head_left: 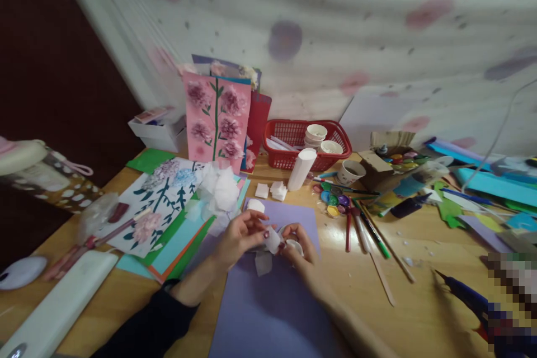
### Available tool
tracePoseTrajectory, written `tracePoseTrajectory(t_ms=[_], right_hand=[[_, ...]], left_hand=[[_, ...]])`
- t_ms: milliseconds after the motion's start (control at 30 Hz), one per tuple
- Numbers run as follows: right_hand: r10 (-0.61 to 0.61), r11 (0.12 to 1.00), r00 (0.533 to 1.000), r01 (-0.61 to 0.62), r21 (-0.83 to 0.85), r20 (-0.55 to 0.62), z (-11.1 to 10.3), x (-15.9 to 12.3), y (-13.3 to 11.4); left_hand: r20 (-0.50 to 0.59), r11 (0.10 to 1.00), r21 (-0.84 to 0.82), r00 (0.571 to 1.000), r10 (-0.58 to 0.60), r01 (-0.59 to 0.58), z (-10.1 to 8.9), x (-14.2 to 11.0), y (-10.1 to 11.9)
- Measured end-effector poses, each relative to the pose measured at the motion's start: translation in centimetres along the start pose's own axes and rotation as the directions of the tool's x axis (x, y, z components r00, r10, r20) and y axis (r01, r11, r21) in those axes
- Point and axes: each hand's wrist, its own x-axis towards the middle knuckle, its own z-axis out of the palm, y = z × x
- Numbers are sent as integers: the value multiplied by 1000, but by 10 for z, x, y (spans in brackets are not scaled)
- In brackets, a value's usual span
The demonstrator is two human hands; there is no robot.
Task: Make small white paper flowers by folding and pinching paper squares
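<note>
A small piece of thin white paper (273, 240) is pinched between the fingers of my left hand (239, 238) and my right hand (302, 254). Both hands are over a large purple sheet (268, 313). Just below the fingers hangs or lies another thin white paper square (263, 263); I cannot tell which. A round white item (295, 246) shows partly behind my right fingers, its kind hidden. Beyond my left hand is a white rounded piece (255, 206) on the sheet. Stacks of small white paper squares (277, 191) sit farther back, beside a white paper roll (302, 169) standing upright.
Left are crumpled white tissue (224, 190), coloured sheets (176, 251) and a long white device (62, 302). At the back stand a pink flower picture (201, 142) and a red basket (289, 158). Paint pots (333, 211), brushes (394, 251) and a glue gun (465, 293) lie right.
</note>
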Motion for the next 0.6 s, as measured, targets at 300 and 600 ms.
tracePoseTrajectory(t_ms=[300, 600], right_hand=[[-103, 870, 987, 150, -470, 124, 1, 1, 2], [-86, 491, 936, 337, -803, 341, 1, 1, -1]], left_hand=[[-284, 897, 395, 902, 324, -198, -40, 17, 13], [-273, 536, 785, 604, 749, -310, -49, -16, 60]])
